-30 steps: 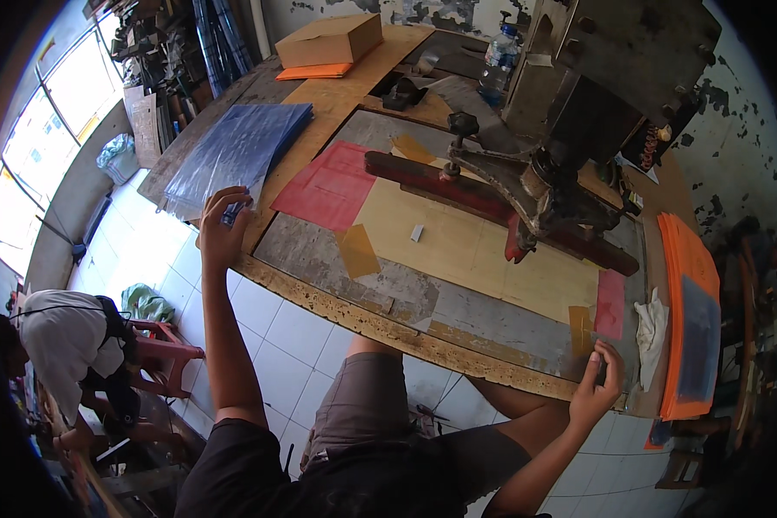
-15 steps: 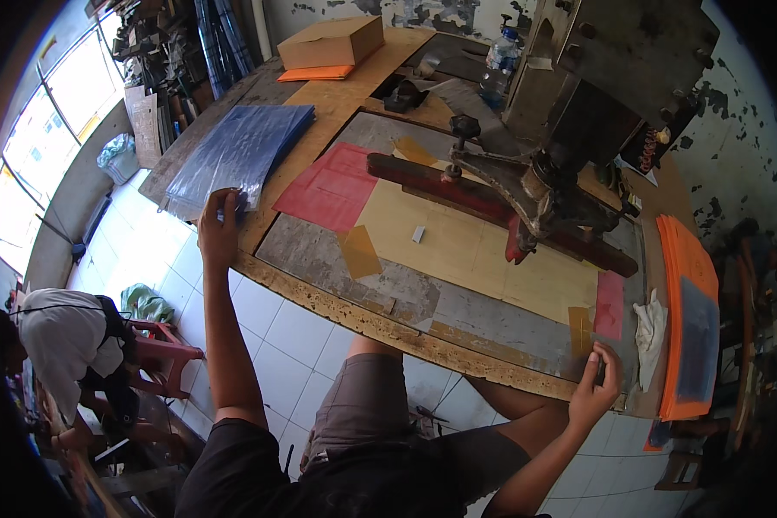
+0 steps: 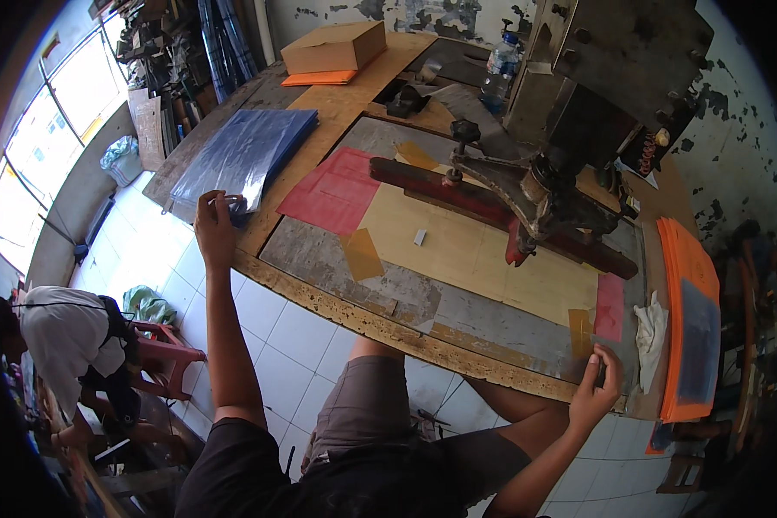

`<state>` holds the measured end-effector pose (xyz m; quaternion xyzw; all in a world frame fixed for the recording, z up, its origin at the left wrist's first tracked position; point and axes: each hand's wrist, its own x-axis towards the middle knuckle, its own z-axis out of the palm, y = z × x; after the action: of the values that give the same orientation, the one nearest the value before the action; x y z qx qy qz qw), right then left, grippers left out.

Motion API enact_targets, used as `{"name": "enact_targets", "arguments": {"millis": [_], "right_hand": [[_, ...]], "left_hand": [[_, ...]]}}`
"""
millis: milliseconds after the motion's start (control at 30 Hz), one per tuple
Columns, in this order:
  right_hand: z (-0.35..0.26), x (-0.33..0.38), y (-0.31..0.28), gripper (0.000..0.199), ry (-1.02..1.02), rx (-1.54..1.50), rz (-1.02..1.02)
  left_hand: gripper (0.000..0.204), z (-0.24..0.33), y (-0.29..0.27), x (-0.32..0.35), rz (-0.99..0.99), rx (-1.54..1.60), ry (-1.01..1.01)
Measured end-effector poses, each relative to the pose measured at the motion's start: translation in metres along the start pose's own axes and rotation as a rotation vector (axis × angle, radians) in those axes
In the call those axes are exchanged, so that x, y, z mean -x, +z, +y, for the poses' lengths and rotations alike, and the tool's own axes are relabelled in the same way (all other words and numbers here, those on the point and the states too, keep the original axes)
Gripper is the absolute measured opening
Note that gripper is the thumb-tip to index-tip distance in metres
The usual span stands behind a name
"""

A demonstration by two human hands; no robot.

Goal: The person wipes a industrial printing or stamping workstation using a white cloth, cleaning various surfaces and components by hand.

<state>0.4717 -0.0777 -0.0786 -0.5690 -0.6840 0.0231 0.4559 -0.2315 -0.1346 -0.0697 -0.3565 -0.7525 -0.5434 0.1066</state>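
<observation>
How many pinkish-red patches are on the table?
2: a big patch left of the yellow sheet, a small patch right of it. More may hide underneath.

No text, label, brand, number or sign can be read. Surfaces checked: the bottle [image 3: 499,76], blue-capped, carries markings too small to make out. A pale tag [image 3: 540,68] is on the press [image 3: 634,56]; any lettering on it is illegible at this size. The orange stack [image 3: 672,319] bears faint dark marks near its upper end, not decipherable. The carton [image 3: 332,50] presents plain brown faces. The small white piece [image 3: 420,236] yields no legible character.
</observation>
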Motion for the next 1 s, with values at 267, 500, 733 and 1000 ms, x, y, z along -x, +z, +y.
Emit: {"name": "enact_targets", "arguments": {"millis": [267, 500, 733, 1000], "right_hand": [[-0.001, 0.001, 0.000, 0.017, 0.002, -0.001, 0.002], [-0.004, 0.001, 0.000, 0.013, 0.005, 0.004, -0.001], [-0.003, -0.001, 0.001, 0.014, -0.005, -0.005, 0.004], [0.001, 0.001, 0.001, 0.014, -0.002, 0.003, 0.004]], "left_hand": [[0.020, 0.003, 0.003, 0.006, -0.002, -0.032, 0.083], [0.024, 0.022, 0.001, 0.015, -0.073, -0.194, 0.147], [0.021, 0.008, 0.000, 0.008, -0.038, -0.145, 0.174], [0.024, 0.009, 0.002, 0.005, 0.061, -0.054, 0.050]]}}
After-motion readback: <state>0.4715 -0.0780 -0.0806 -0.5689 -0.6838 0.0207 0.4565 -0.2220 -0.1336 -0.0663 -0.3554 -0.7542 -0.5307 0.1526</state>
